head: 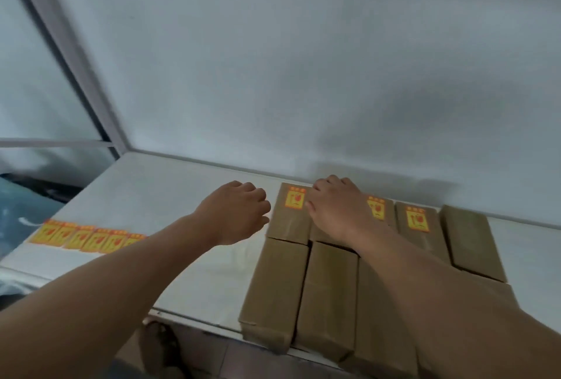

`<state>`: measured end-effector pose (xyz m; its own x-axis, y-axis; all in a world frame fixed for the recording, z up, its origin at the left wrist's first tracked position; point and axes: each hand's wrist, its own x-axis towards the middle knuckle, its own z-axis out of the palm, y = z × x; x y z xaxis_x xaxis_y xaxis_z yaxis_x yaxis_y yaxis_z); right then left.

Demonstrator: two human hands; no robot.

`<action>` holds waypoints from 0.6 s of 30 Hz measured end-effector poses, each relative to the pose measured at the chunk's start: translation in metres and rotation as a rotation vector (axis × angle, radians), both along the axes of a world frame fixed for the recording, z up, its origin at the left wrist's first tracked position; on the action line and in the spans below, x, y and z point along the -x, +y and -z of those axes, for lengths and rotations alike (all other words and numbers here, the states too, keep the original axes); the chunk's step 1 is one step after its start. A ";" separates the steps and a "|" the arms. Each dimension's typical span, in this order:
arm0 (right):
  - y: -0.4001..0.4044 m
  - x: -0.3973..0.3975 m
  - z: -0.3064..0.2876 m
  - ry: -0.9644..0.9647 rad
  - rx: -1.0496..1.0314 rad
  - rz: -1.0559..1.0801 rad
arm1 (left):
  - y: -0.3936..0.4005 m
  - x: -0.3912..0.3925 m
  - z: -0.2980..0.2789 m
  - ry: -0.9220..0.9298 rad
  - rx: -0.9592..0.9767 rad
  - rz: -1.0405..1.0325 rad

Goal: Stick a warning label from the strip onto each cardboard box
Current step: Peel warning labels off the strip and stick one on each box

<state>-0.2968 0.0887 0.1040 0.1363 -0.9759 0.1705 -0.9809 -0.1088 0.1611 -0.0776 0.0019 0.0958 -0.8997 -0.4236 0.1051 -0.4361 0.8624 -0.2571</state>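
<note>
Several brown cardboard boxes lie in two rows on the white table (188, 272). In the far row, the leftmost box (288, 224) carries a yellow and red warning label (295, 198). Two more far boxes show labels (376, 207) (418, 218); the rightmost far box (472, 239) has none. The near boxes (274, 290) are bare. My right hand (340, 207) rests palm down on the far row, its fingers at the first label's edge. My left hand (239, 211) hovers with curled fingers just left of the boxes, holding nothing that I can see. A label strip (88, 236) lies at the left.
A white wall rises right behind the far boxes. A grey metal frame post (76, 60) slants up at the left. Dark blue cloth (21, 196) lies beyond the table's left edge. The near boxes overhang the table's front edge.
</note>
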 end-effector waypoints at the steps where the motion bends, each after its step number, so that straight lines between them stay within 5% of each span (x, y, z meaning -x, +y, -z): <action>1: -0.009 -0.017 0.000 -0.004 0.004 -0.019 | -0.004 -0.019 0.001 0.003 0.007 -0.026; 10: -0.082 -0.158 0.016 -0.045 -0.018 -0.205 | -0.032 -0.154 0.013 -0.062 -0.033 -0.234; 18: -0.113 -0.250 0.058 -0.268 -0.232 -0.129 | -0.057 -0.221 0.038 -0.107 -0.194 -0.432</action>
<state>-0.0468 -0.0243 0.0461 0.2411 -0.9705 -0.0065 -0.9608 -0.2377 -0.1428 0.1432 -0.0552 0.0581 -0.6388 -0.7634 -0.0959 -0.7447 0.6448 -0.1723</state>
